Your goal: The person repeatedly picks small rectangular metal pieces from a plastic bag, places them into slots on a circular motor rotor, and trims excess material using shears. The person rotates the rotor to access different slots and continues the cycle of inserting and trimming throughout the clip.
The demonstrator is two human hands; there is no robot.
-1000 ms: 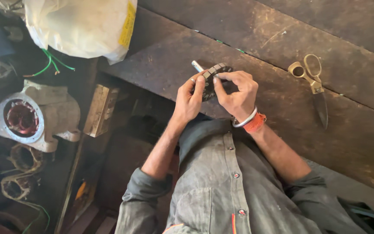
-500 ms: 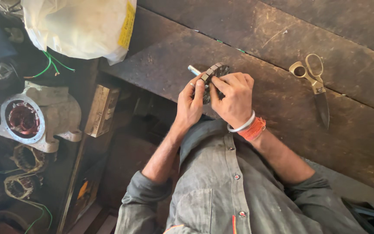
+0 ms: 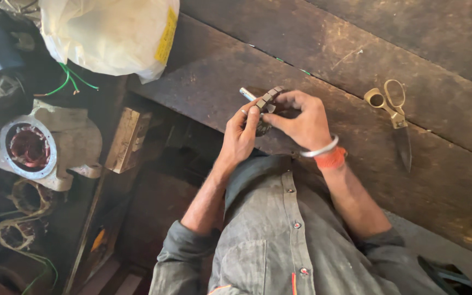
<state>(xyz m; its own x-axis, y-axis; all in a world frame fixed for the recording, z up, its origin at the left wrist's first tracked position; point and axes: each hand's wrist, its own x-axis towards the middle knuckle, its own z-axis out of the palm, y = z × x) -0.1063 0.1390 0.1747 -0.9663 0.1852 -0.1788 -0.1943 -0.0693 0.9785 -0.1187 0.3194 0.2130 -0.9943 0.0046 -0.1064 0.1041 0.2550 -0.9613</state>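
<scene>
Rotor [image 3: 267, 104], small, slotted, with a metal shaft sticking out up-left, sits between both hands just above the dark wooden bench [image 3: 219, 82]; we see the left hand [image 3: 241, 136] closed on its lower-left side, fingers curled round it; right hand [image 3: 301, 120] pinched on its top-right edge, bangle and orange band at the wrist; scissors [image 3: 391, 117] lie well apart to the right on the bench; white plastic bag [image 3: 110, 35] up-left; motor housing [image 3: 39, 147] far left below the bench.
</scene>
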